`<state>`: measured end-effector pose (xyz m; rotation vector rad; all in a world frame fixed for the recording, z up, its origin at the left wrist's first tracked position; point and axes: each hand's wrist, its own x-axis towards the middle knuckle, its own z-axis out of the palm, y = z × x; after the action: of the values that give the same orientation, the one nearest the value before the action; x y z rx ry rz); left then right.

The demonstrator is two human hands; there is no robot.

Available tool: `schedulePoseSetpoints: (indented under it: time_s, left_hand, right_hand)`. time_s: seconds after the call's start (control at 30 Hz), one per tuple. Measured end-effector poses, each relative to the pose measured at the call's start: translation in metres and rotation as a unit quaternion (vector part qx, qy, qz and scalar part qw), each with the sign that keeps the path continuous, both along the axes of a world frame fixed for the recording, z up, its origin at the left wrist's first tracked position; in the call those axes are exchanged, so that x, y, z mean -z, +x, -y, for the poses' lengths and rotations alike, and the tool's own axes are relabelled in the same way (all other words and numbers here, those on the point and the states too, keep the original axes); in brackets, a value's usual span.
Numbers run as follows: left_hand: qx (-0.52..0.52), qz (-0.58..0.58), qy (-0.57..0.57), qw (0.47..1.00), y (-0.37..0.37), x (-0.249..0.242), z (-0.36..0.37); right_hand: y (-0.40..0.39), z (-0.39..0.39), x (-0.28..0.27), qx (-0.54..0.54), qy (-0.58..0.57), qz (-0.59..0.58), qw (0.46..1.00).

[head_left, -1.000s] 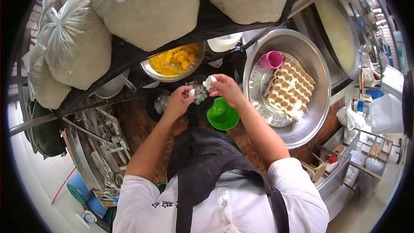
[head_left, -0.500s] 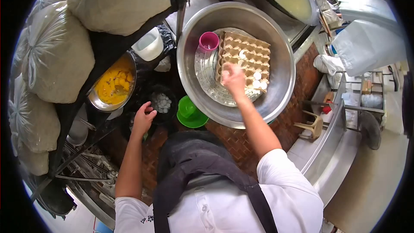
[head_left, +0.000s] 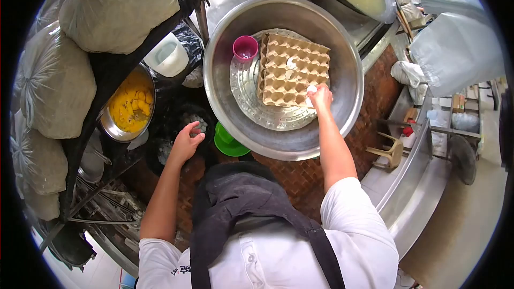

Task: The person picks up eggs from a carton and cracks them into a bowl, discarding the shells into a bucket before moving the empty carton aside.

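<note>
My right hand (head_left: 321, 97) is at the lower right corner of the cardboard egg tray (head_left: 292, 96), its fingers closed around a white egg (head_left: 311, 89). Part of another white egg shows beside the fingers. A curved piece of shell (head_left: 291, 63) lies on the tray, which sits with more trays below it in a large steel basin (head_left: 241, 128). My left hand (head_left: 186, 143) hovers, empty and with its fingers apart, by a dark container of eggshells (head_left: 196, 122). To its left is a metal bowl of yolks (head_left: 130, 109).
Inside the basin stands a pink cup (head_left: 245, 47), left of the tray. A green bowl (head_left: 230, 147) is under the basin's left edge. Tied plastic sacks (head_left: 61, 80) line the left, near a white container (head_left: 167, 56). On the right is a beige stool (head_left: 386, 151).
My right hand has moved right, from the tray's left side to the eggs at its lower right corner. My left hand stays near the shells. The view has shifted slightly.
</note>
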<state>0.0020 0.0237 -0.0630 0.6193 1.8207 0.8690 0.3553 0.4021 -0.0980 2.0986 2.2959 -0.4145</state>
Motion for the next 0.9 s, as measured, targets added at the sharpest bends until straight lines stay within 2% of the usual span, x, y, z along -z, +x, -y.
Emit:
schedulePoseSetpoints:
  time_s: [0.13,0.23,0.33,0.4,0.5,0.57,0.6,0.7,0.77,0.83,0.9]
  left_hand:
    - [-0.011,0.013,-0.003,1.0,0.002,-0.003,0.001]
    - [-0.015,0.026,-0.007,1.0,0.003,0.001,0.004]
    - [-0.014,0.038,-0.012,0.999,0.005,-0.005,0.004]
    - [-0.032,0.07,-0.014,0.997,0.008,-0.013,-0.001]
    - [-0.048,0.117,0.056,0.99,0.018,-0.026,-0.018]
    - [-0.046,0.166,0.119,0.978,0.027,-0.051,-0.04]
    - [-0.019,0.155,0.146,0.977,0.029,-0.06,-0.051]
    - [-0.053,0.206,0.202,0.956,0.032,-0.108,-0.077]
    - [-0.09,0.226,0.244,0.939,0.022,-0.118,-0.082]
    - [-0.132,0.228,0.273,0.925,0.001,-0.131,-0.071]
    - [-0.141,0.22,0.29,0.921,-0.012,-0.14,-0.059]
  right_hand:
    - [0.015,-0.002,0.006,0.056,0.008,-0.143,0.988]
    - [0.027,-0.008,0.009,0.094,-0.056,-0.307,0.945]
    - [0.041,-0.012,-0.003,0.148,-0.179,-0.473,0.85]
    - [0.043,-0.01,-0.016,0.176,-0.255,-0.564,0.765]
    - [0.022,0.007,-0.046,0.105,-0.363,-0.663,0.646]
    - [-0.016,0.026,-0.073,0.016,-0.416,-0.675,0.609]
    - [-0.039,0.041,-0.088,-0.003,-0.43,-0.672,0.603]
    - [-0.116,0.087,-0.125,-0.114,-0.499,-0.636,0.577]
    - [-0.17,0.125,-0.155,-0.139,-0.514,-0.606,0.59]
    - [-0.211,0.152,-0.172,-0.153,-0.542,-0.614,0.553]
    - [-0.232,0.162,-0.171,-0.187,-0.527,-0.601,0.572]
